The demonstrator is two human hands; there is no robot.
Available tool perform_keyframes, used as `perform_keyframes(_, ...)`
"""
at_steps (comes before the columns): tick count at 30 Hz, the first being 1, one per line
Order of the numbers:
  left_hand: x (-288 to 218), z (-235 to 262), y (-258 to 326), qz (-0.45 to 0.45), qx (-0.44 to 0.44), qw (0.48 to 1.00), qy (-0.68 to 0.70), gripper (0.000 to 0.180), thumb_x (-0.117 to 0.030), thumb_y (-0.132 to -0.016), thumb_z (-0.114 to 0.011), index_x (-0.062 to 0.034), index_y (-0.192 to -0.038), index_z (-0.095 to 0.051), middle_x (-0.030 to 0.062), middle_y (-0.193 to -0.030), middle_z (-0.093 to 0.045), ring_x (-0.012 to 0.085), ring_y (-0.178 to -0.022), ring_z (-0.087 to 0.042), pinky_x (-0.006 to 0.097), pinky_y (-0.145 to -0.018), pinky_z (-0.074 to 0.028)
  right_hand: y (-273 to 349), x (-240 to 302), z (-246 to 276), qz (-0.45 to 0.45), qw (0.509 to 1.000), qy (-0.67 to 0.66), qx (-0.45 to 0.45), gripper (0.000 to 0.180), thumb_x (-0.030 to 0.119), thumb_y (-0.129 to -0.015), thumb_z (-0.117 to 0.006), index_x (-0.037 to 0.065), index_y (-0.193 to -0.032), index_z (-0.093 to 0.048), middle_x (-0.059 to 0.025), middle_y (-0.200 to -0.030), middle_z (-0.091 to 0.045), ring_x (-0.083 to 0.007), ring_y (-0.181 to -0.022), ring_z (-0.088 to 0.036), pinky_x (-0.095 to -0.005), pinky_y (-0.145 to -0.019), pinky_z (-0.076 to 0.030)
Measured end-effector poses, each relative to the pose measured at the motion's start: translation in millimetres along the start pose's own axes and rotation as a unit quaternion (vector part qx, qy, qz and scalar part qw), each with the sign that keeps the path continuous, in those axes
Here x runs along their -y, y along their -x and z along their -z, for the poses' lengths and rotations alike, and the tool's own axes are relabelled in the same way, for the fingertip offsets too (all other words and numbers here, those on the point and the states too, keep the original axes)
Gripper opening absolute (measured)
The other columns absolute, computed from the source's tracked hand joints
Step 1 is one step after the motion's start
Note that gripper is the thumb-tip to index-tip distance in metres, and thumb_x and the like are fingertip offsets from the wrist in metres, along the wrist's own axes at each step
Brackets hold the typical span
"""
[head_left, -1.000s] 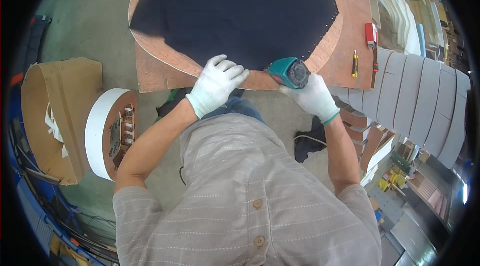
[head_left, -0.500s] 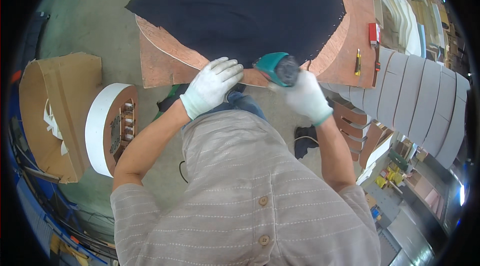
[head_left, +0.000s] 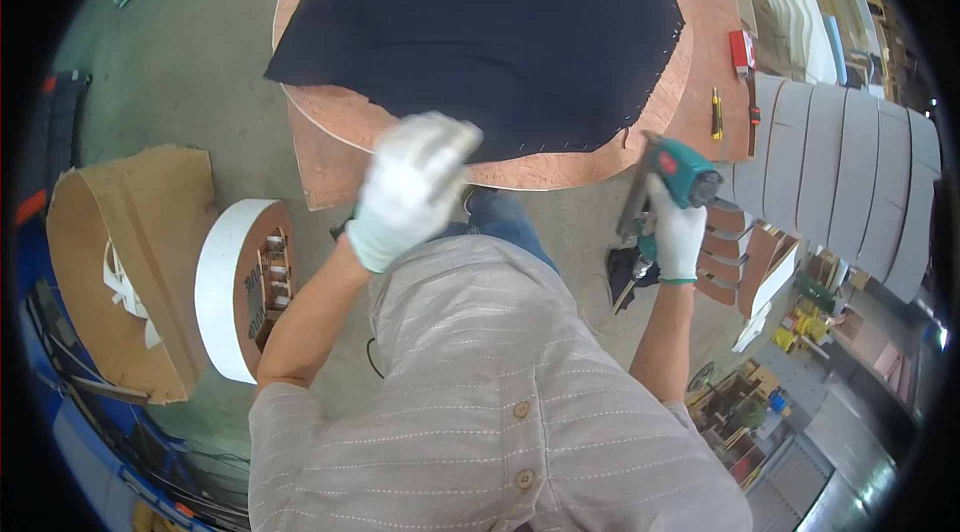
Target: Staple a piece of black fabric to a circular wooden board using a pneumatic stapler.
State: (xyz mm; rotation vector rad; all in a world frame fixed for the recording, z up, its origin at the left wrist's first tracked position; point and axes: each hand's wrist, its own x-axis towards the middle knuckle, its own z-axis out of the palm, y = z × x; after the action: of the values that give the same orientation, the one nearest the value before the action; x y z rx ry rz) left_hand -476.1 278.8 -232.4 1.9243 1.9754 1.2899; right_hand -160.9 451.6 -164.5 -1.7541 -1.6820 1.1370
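Note:
Black fabric [head_left: 490,42] lies over a curved wooden panel [head_left: 560,170], which rests on a larger plywood board [head_left: 325,172]. Small staples dot the fabric's right and near edges. My right hand [head_left: 680,237], in a white glove, grips a teal staple gun [head_left: 688,175] off the panel's near right side, with an air hose fitting under its handle. Also gloved, my left hand [head_left: 418,182] is over the near left edge of the panel, beside the fabric. Motion smears its fingers, so I cannot make out whether it touches the cloth.
A yellow cutter knife [head_left: 716,115], a red and white box [head_left: 741,52] and a dark tool with a red part [head_left: 753,114] lie at the board's right. Curved grey pieces [head_left: 815,172] stand beyond. On the left are a cardboard box [head_left: 165,252] and a white-rimmed oval frame [head_left: 222,282].
My right hand has drawn the staple gun away from the near edge, out to the right. My left hand has lifted from the edge and shifted slightly left. The view has tilted.

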Motion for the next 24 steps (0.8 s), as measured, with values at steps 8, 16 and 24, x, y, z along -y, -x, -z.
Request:
perform_keyframes(8,162.9,65.3,-109.8,0.359,-0.132,0.901,-0.204,0.092,-0.054,-0.09,-0.08,0.0059,-0.152,-0.05,0.0319,-0.153,-0.054,0.0429,-0.143,-0.053,0.047,-0.12,-0.041,-119.1,-177.2,64.7,0.007,0.964,0.218,-0.154,0.038,0.023,-0.094,-0.074,0.008,-0.129,-0.069,-0.0196,-0.113,-0.078,-0.0367,-0.106,-0.076,-0.0473,-0.094,-0.056)
perform_keyframes(16,281.5,54.9,-136.8,0.44,-0.017,0.896,-0.06,0.07,-0.054,-0.094,-0.073,0.0084,-0.126,-0.072,0.02,-0.115,-0.078,0.0241,-0.106,-0.073,0.037,-0.096,-0.055,-271.9,-191.2,43.3,0.03,0.917,0.384,-0.1,0.044,0.026,-0.094,-0.069,0.007,-0.132,-0.059,-0.0281,-0.124,-0.07,-0.05,-0.113,-0.068,-0.0581,-0.096,-0.055)
perform_keyframes(24,272.7,47.4,-138.9,0.453,-0.037,0.89,-0.033,0.06,-0.05,-0.101,-0.069,0.0074,-0.117,-0.073,0.0114,-0.102,-0.076,0.017,-0.092,-0.068,0.034,-0.087,-0.054,-204.8,-157.0,-44.9,0.029,0.957,-0.288,-0.022,0.052,0.033,-0.113,-0.056,-0.004,-0.149,-0.055,-0.008,-0.144,-0.061,-0.0187,-0.131,-0.055,-0.0346,-0.115,-0.043)
